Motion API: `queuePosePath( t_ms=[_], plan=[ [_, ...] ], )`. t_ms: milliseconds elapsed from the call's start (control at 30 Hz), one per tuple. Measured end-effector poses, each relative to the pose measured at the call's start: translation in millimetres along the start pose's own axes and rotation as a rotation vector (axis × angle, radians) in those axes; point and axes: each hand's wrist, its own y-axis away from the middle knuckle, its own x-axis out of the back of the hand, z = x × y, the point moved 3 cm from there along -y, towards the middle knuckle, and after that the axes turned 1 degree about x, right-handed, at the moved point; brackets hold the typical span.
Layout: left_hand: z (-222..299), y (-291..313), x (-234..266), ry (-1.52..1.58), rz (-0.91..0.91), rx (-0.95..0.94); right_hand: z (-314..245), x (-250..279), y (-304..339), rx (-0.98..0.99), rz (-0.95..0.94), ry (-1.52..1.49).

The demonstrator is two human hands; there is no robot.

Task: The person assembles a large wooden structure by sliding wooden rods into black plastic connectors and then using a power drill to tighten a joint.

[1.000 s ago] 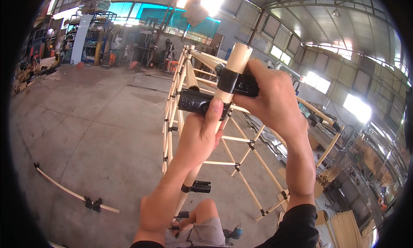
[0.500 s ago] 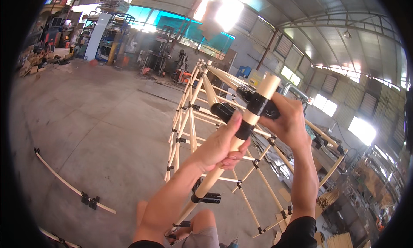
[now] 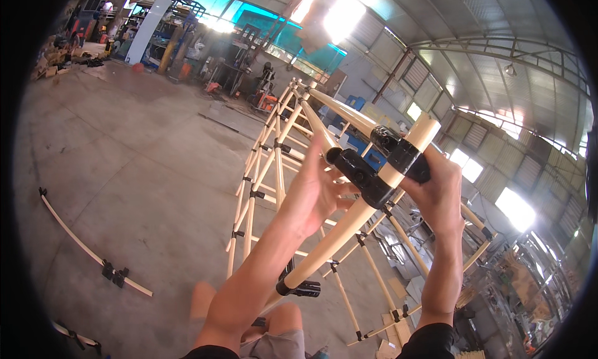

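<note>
A long cream pole [image 3: 333, 242] slants up from my lap, its bare end at upper right. Two black pipe joints sit near that end: a lower joint [image 3: 360, 176] and an upper joint [image 3: 408, 155]. Each meets one of two cream rails, the left rail [image 3: 316, 125] and the right rail [image 3: 346, 113], which run back to the frame. My left hand [image 3: 321, 194] is open beside the lower joint, thumb up and fingers apart, partly behind it. My right hand [image 3: 441, 179] grips the upper joint from the right; some of its fingers are hidden.
The pipe frame [image 3: 277, 150] stands ahead on the concrete floor. A loose curved pipe [image 3: 78, 244] with black joints lies at left. Another black joint [image 3: 299, 288] is lower on the pole. Metal scrap and stock [image 3: 511, 290] lie at right, and shelving [image 3: 177, 32] stands far left.
My left hand has let go of the pole and moved up and left toward the left rail. The pole's top has shifted right, and the lower joint now meets the left rail's end.
</note>
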Motion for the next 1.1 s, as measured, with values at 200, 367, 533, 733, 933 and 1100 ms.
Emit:
queuePosePath(
  t_ms=[200,367,533,733,933,1100],
  plan=[
    [-6.8,-6.8,-18.5,-0.112,0.017,-0.137,-2.2,0.1,6.0,-0.03,0.041,0.086],
    [-5.0,-10.2,-10.8,-0.037,-0.145,-0.016,3.3,-3.1,7.0,-0.009,0.08,0.101],
    [-7.4,-13.6,-10.3,0.383,-0.262,0.08,2.2,-2.3,4.9,-0.02,0.083,0.111],
    [-12.8,-19.0,-14.7,0.358,-0.229,0.062,-1.9,-4.3,0.4,-0.075,0.065,0.184],
    [-0.9,-20.5,-9.1,0.209,-0.274,0.057,-10.1,-3.3,-2.3,-0.067,0.015,0.314],
    [5.8,-13.2,-16.0,0.22,-0.243,0.093,-17.8,0.9,-4.5,-0.047,0.015,0.315]
  ],
)
